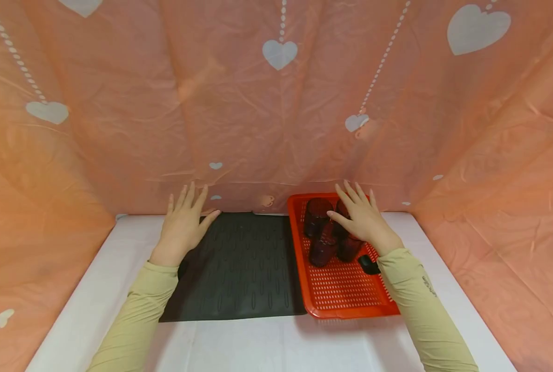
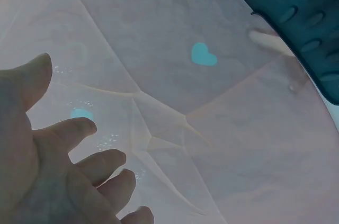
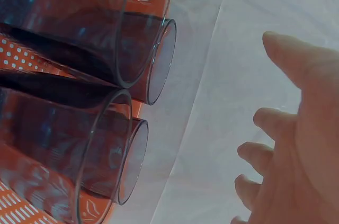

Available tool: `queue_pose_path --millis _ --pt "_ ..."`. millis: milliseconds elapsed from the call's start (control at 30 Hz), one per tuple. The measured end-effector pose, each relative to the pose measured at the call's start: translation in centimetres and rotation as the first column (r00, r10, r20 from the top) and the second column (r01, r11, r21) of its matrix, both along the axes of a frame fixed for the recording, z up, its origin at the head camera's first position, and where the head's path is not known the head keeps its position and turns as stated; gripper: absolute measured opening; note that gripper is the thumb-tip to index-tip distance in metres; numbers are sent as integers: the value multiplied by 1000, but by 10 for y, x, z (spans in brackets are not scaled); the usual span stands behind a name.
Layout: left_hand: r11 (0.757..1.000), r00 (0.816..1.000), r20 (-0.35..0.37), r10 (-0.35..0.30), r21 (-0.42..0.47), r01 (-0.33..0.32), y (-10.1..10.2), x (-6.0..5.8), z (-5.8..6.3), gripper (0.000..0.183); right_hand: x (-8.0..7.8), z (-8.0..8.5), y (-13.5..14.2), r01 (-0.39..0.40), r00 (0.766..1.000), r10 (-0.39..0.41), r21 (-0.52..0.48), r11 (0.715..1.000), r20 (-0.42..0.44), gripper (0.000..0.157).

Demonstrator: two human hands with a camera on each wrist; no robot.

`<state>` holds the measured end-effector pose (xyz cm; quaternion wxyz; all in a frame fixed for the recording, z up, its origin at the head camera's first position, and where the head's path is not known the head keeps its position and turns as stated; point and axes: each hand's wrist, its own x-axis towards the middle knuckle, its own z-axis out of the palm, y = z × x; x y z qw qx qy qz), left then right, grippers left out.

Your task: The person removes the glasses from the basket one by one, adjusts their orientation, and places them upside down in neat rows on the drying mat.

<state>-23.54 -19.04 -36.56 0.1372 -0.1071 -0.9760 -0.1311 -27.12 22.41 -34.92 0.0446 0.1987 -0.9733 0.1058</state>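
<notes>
My left hand (image 1: 181, 227) is held with fingers spread over the left side of a dark ribbed mat (image 1: 244, 268), holding nothing. In the left wrist view its fingers (image 2: 79, 134) are loosely extended, apart from the mat's corner (image 2: 296, 7). My right hand (image 1: 365, 219) hovers with spread fingers over the right side of a red-orange plastic basket (image 1: 341, 299), also holding nothing. Several dark tinted glasses (image 1: 320, 250) are grouped in the basket's far half, partly hidden by that hand. Rims of the glasses (image 3: 124, 123) show in the right wrist view, apart from the fingers (image 3: 259, 155).
A white-covered table (image 1: 239, 346) lies under the mat and basket. Orange cloth (image 1: 239, 113) with pale hearts hangs behind it and along both sides. The basket's left edge adjoins the mat. A small black object (image 1: 368, 264) shows beside the right wrist.
</notes>
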Motion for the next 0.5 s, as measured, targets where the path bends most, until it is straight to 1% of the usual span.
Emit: queue_pose_path --millis 133,300,433,500 --pt "1000 1000 -1 -21 22 21 0 2 1 76 0 -2 2 -7 1000 7 -14 1000 -3 78" --pt "995 998 23 -55 90 53 -2 5 2 78 1 -2 3 -36 999 35 -47 998 -15 76" --pt "990 997 30 -67 123 63 -5 7 5 78 0 -2 5 -71 997 69 -52 996 -47 75" --pt "987 996 34 -78 142 73 -7 8 6 78 0 -1 7 -92 993 87 -56 994 -77 74"
